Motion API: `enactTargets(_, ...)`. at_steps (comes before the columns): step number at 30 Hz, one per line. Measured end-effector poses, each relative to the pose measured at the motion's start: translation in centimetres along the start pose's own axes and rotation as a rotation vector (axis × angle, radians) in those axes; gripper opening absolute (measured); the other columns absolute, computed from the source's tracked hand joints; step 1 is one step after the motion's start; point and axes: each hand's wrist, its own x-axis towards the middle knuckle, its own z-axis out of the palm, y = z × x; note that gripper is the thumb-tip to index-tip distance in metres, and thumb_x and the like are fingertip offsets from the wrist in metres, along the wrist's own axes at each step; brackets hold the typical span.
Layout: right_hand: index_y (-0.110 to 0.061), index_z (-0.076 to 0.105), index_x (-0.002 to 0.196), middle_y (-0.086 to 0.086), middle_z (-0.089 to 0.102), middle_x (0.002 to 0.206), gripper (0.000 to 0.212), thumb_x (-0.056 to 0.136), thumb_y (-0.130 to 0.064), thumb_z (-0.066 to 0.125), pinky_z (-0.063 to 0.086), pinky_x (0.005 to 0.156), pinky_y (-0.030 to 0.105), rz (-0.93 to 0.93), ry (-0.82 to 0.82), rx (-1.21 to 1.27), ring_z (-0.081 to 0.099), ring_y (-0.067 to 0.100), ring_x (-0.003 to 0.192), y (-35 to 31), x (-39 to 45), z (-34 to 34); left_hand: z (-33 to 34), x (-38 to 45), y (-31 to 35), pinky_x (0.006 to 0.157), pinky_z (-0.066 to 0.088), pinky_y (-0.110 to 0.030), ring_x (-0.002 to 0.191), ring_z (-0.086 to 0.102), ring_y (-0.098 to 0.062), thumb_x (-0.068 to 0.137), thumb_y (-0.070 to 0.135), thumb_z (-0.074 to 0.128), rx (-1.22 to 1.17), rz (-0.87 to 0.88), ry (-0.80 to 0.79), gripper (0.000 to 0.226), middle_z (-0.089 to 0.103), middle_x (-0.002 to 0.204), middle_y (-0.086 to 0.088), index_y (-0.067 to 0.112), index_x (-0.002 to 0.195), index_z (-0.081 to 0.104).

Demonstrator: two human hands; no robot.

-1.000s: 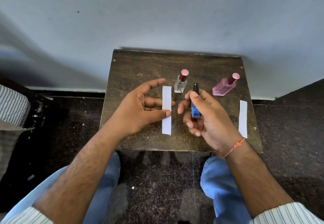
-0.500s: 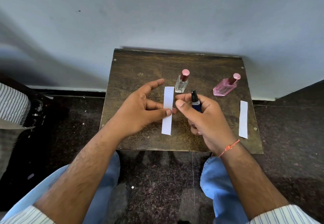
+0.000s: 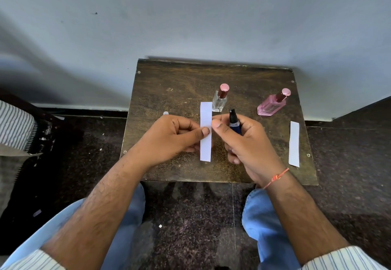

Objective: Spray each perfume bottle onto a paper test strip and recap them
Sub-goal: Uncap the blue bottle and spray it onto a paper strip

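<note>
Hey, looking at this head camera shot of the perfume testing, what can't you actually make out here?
- Blue bottle, head view: its body is hidden inside the right hand; only the black sprayer shows.
- Paper strip: the left hand covers part of its left edge.
- Pink bottle: any label is too small to read.
- Small pale disc on the table: too small to identify.

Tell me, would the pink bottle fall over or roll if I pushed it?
The pink bottle looks flat-sided and stands on a wide base, so it would probably slide on the table rather than roll. Its cap sits high on a thin neck, so a push up there might tip it. It seems to be glass, so likely breakable if it drops.
</note>
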Motion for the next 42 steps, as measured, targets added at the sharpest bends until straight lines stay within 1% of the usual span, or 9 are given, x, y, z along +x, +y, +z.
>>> enactTargets(3, -0.016, 0.079, 0.107, -0.004, 0.043, 0.067, 0.055, 0.092, -0.066, 0.060, 0.032, 0.043, 0.024, 0.070, -0.012, 0.049, 0.041, 0.008, 0.054, -0.7, 0.0, -0.3, -0.2, 0.0, 0.1, 0.094, 0.066, -0.045, 0.089, 0.082, -0.022, 0.100, 0.023, 0.073, -0.010, 0.002, 0.034, 0.019, 0.085, 0.095, -0.011, 0.008, 0.099, 0.084)
enactTargets(6, -0.015, 0.078, 0.095, -0.005, 0.045, 0.068, 0.071, 0.086, -0.077, 0.045, 0.029, 0.043, 0.023, 0.110, -0.004, 0.082, 0.043, 0.007, 0.055, -1.1, 0.0, -0.4, -0.4, 0.0, 0.0, 0.093, 0.065, -0.043, 0.090, 0.082, -0.021, 0.101, 0.025, 0.073, 0.019, 0.016, 0.016, 0.020, 0.086, 0.095, -0.009, 0.010, 0.100, 0.085)
enactTargets(10, -0.022, 0.068, 0.078, -0.007, 0.047, 0.070, 0.061, 0.100, -0.076, 0.048, 0.023, 0.046, 0.022, 0.101, 0.039, 0.067, 0.040, 0.007, 0.060, -0.7, 0.3, -0.4, -0.4, 0.1, -0.2, 0.094, 0.064, -0.044, 0.097, 0.081, -0.029, 0.100, 0.029, 0.074, 0.053, 0.031, -0.025, 0.021, 0.085, 0.094, -0.008, 0.012, 0.100, 0.087)
enactTargets(13, -0.029, 0.060, 0.071, -0.006, 0.045, 0.072, 0.055, 0.093, -0.077, 0.043, 0.024, 0.046, 0.022, 0.088, 0.084, -0.072, 0.038, 0.009, 0.060, -0.4, 0.6, -0.3, -0.2, 0.1, -0.5, 0.087, 0.065, -0.036, 0.088, 0.081, -0.019, 0.099, 0.029, 0.075, 0.081, 0.049, -0.043, 0.018, 0.085, 0.091, -0.005, 0.016, 0.098, 0.088)
enactTargets(17, -0.017, 0.048, 0.075, -0.004, 0.044, 0.065, 0.066, 0.099, -0.077, 0.034, 0.033, 0.059, 0.038, -0.125, 0.139, -0.393, 0.041, 0.017, 0.062, -0.3, 0.4, -0.3, -0.2, 0.3, -0.8, 0.084, 0.065, -0.034, 0.086, 0.080, -0.022, 0.098, 0.030, 0.076, 0.122, 0.086, -0.039, 0.019, 0.085, 0.089, -0.005, 0.016, 0.100, 0.088)
enactTargets(19, -0.013, 0.046, 0.074, 0.009, 0.044, 0.066, 0.063, 0.103, -0.068, 0.035, 0.037, 0.064, 0.045, -0.258, 0.183, -0.495, 0.043, 0.024, 0.063, -0.4, -0.2, -0.2, -0.2, 0.4, -0.9, 0.080, 0.064, -0.028, 0.083, 0.080, -0.018, 0.098, 0.030, 0.076, 0.133, 0.106, -0.043, 0.018, 0.085, 0.089, -0.002, 0.017, 0.101, 0.088)
enactTargets(24, -0.027, 0.037, 0.066, -0.004, 0.038, 0.057, 0.048, 0.106, -0.051, 0.046, 0.033, 0.057, 0.037, -0.446, 0.296, -0.626, 0.038, 0.011, 0.056, -0.6, -0.7, 0.1, -0.3, 0.5, -1.2, 0.076, 0.061, -0.023, 0.079, 0.078, -0.012, 0.099, 0.027, 0.076, 0.156, 0.137, -0.034, 0.016, 0.085, 0.087, 0.002, 0.018, 0.100, 0.088)
enactTargets(29, -0.034, 0.033, 0.064, -0.006, 0.038, 0.055, 0.044, 0.105, -0.042, 0.048, 0.025, 0.052, 0.023, -0.534, 0.345, -0.651, 0.038, 0.010, 0.054, -0.4, -0.7, 0.1, -0.3, 0.5, -1.3, 0.084, 0.066, -0.038, 0.087, 0.081, -0.025, 0.098, 0.030, 0.076, 0.179, 0.151, -0.028, 0.017, 0.085, 0.089, 0.001, 0.018, 0.101, 0.088)
enactTargets(42, -0.030, 0.038, 0.064, -0.007, 0.036, 0.054, 0.044, 0.104, -0.044, 0.049, 0.025, 0.052, 0.022, -0.543, 0.297, -0.692, 0.039, 0.012, 0.053, -0.4, -0.7, 0.2, -0.5, 0.6, -1.4, 0.087, 0.067, -0.043, 0.088, 0.081, -0.026, 0.098, 0.034, 0.075, 0.200, 0.144, -0.030, 0.019, 0.085, 0.090, 0.003, 0.021, 0.103, 0.088)
